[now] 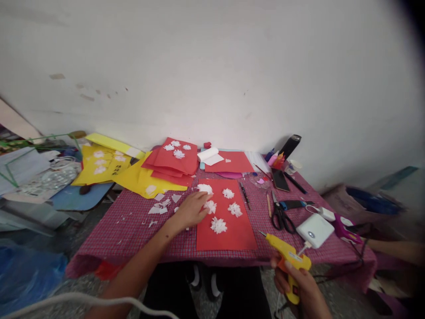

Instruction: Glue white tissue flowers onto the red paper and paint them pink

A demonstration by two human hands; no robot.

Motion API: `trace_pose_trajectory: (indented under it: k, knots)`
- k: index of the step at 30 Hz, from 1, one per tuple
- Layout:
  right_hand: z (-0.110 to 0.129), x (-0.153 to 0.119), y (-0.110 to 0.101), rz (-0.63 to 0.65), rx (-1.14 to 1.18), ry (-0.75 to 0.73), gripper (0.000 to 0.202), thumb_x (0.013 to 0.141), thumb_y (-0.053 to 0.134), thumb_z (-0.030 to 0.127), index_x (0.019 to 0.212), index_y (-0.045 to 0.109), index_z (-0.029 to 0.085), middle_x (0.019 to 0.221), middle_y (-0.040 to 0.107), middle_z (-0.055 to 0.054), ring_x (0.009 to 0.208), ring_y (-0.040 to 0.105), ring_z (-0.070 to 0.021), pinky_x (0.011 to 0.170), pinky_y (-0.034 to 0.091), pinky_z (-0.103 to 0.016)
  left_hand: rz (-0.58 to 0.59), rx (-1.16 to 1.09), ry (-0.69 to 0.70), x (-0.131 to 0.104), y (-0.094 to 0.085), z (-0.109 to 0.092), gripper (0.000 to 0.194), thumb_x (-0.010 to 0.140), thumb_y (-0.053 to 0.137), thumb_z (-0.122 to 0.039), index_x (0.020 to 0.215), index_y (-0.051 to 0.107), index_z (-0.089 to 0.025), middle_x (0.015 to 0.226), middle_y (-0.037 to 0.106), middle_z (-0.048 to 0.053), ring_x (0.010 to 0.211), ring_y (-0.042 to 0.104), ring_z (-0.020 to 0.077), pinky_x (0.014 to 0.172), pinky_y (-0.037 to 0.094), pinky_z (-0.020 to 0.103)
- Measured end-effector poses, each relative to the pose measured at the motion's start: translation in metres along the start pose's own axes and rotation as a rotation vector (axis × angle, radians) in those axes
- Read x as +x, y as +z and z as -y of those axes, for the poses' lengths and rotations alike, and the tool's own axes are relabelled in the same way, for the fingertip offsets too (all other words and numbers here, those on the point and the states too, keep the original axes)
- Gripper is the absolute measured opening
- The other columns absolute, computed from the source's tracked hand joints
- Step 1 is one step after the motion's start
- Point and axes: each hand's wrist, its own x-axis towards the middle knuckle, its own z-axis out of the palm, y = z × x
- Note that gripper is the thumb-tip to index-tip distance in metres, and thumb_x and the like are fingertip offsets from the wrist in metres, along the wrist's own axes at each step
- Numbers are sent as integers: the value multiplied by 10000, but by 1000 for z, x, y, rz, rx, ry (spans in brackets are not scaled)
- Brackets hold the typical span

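Observation:
A red paper sheet (229, 241) lies on the checked tablecloth in front of me, bearing several fluffy white paper flowers (218, 225). My left hand (191, 209) reaches over its left edge. Thumb and forefinger close around one white paper flower (210, 206), partly hidden by the fingers; another flower (205, 188) sits just beyond the fingertips. My right hand (295, 279) grips a yellow hot glue gun (287, 249) at the table's front edge. Its nozzle points left and away, apart from the sheet.
Black scissors (282, 220), a blue-handled cutter (294, 204), a white power bank (315, 230) and a purple power strip (347, 228) lie right. Red sheets (159, 164) and yellow sheets (133, 179) stand back left, near paper scraps (159, 207). A white cable (99, 299) crosses low left.

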Motion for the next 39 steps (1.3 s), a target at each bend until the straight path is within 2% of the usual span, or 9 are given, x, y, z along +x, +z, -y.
trace_pose_trajectory:
  k: [3, 6, 10, 14, 17, 21, 26, 33, 39]
  knots:
    - [5, 12, 4, -17, 88, 10, 290, 859, 746, 464, 973, 701, 200, 781, 662, -40, 445, 344, -67, 431, 317, -243, -112, -24, -58, 7, -10, 16, 402, 932, 514, -232, 1319, 621, -208, 1335, 651, 113, 1263, 583, 260, 1119, 462, 460]
    - [12, 30, 10, -15, 128, -24, 292, 834, 767, 438, 1012, 711, 213, 880, 698, -55, 446, 352, -54, 424, 339, -231, -175, -48, -83, 26, -12, 30, 448, 874, 526, -175, 1310, 626, -194, 1346, 643, 115, 1273, 574, 264, 1126, 456, 455]
    - [22, 43, 20, -33, 120, -47, 313, 818, 774, 434, 1052, 712, 235, 979, 725, -71, 481, 417, -80, 452, 418, -256, -302, -105, -136, 51, -2, 42, 483, 790, 515, -102, 1240, 666, -193, 1291, 678, 90, 1215, 612, 239, 1094, 484, 414]
    - [27, 40, 23, -63, 84, -24, 410, 810, 794, 434, 1158, 695, 241, 954, 736, -66, 577, 548, -149, 508, 479, -288, -457, -155, -223, 48, 7, 49, 323, 876, 430, -133, 1029, 708, -191, 1045, 733, 74, 1027, 669, 219, 953, 542, 397]
    - [27, 41, 24, -44, 49, -9, 354, 836, 782, 454, 1084, 719, 211, 801, 712, -51, 603, 586, -169, 526, 490, -287, -470, -187, -201, 37, 7, 54, 255, 899, 453, -168, 938, 703, -198, 944, 735, 49, 930, 679, 192, 874, 547, 342]
    - [24, 51, 34, -100, -7, -50, 391, 817, 807, 498, 1077, 713, 222, 847, 733, -47, 637, 627, -172, 539, 506, -280, -458, -197, -173, 31, 7, 58, 237, 925, 464, -197, 966, 698, -192, 972, 742, 53, 930, 686, 185, 874, 540, 334]
    - [34, 66, 36, -127, -143, -22, 422, 777, 816, 564, 889, 699, 175, 610, 651, -12, 494, 568, -138, 446, 438, -241, -427, -185, -159, 33, 9, 57, 254, 941, 453, -211, 1004, 699, -204, 1001, 741, 56, 960, 684, 192, 894, 537, 345]
    - [76, 140, 22, -79, -208, -23, 339, 618, 900, 274, 854, 695, 143, 650, 687, -16, 509, 582, -123, 466, 467, -228, -371, -158, -139, 32, 14, 58, 252, 940, 465, -229, 987, 712, -220, 997, 744, 60, 943, 687, 197, 887, 543, 345]
    - [67, 214, 25, -70, -225, 79, 161, 656, 801, 181, 753, 682, 133, 553, 674, -36, 457, 570, -127, 425, 473, -217, -398, -137, -131, 32, 9, 59, 250, 921, 460, -204, 959, 707, -218, 985, 751, 54, 923, 696, 198, 847, 548, 344]
